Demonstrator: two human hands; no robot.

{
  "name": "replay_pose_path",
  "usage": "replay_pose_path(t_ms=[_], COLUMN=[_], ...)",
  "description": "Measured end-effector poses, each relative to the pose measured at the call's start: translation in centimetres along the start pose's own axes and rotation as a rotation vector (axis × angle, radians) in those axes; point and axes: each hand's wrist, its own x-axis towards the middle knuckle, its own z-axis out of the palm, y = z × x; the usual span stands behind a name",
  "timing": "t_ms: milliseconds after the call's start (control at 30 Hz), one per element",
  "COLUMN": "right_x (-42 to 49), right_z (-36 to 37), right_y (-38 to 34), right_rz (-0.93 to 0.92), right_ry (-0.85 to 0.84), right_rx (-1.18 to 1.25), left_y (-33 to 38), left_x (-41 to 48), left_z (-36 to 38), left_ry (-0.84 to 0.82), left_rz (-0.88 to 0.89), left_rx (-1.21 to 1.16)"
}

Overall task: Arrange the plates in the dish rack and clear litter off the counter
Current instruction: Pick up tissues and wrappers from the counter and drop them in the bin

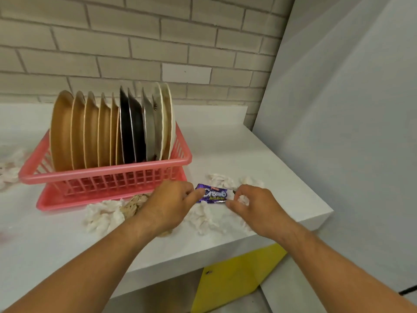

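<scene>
A pink dish rack (pixel 106 172) stands on the white counter (pixel 259 154) and holds several plates upright: tan plates (pixel 67 132) on the left, black plates (pixel 130 132) in the middle, a grey one and cream plates (pixel 168 123) on the right. A purple snack wrapper (pixel 213 194) lies just right of the rack's front corner. My left hand (pixel 167 204) has its fingertips on the wrapper's left end. My right hand (pixel 255 208) pinches its right end, with white tissue showing under the palm. Crumpled white tissues (pixel 101 216) and a brown crumpled paper (pixel 133 205) lie around my hands.
More crumpled tissue (pixel 11 172) lies at the counter's left edge, and some (pixel 222 180) behind the wrapper. A brick wall runs behind the counter and a grey wall (pixel 338 109) closes the right side. The counter's front edge is close, with a yellow panel (pixel 237 274) below.
</scene>
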Motion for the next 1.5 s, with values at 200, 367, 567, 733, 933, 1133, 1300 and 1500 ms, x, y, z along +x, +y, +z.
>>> replay_pose_path(t_ms=[200,367,567,733,933,1133,1300,1500], right_x=[-4.5,-8.8,-11.3,-13.2,-17.2,-19.7,-19.0,-17.0], right_z=[3.1,5.1,7.1,9.1,15.1,25.1,35.9,48.4], right_y=[1.6,3.8,4.9,4.2,5.6,10.6,18.3,28.3], right_rz=[0.042,0.018,0.012,0.006,0.104,0.232,0.308,0.335], right_ry=[-0.104,-0.091,-0.101,-0.165,-0.246,-0.302,-0.272,-0.304], right_rx=[0.074,0.133,0.158,0.138,0.117,0.181,0.152,0.079], left_y=[-0.7,-0.1,0.3,-0.8,-4.9,-13.2,-21.2,-29.4], left_x=[-6.2,-11.5,-16.5,-19.4,-22.7,-27.0,-30.3,-34.9], left_z=[2.4,5.3,7.1,7.6,10.3,17.0,25.7,35.2], left_ry=[-0.002,0.009,-0.007,-0.043,-0.131,-0.23,-0.27,-0.305], left_rz=[-0.039,-0.114,-0.163,-0.232,-0.305,-0.349,-0.392,-0.479], left_rx=[-0.006,0.018,0.085,0.111,0.081,0.078,0.044,0.053])
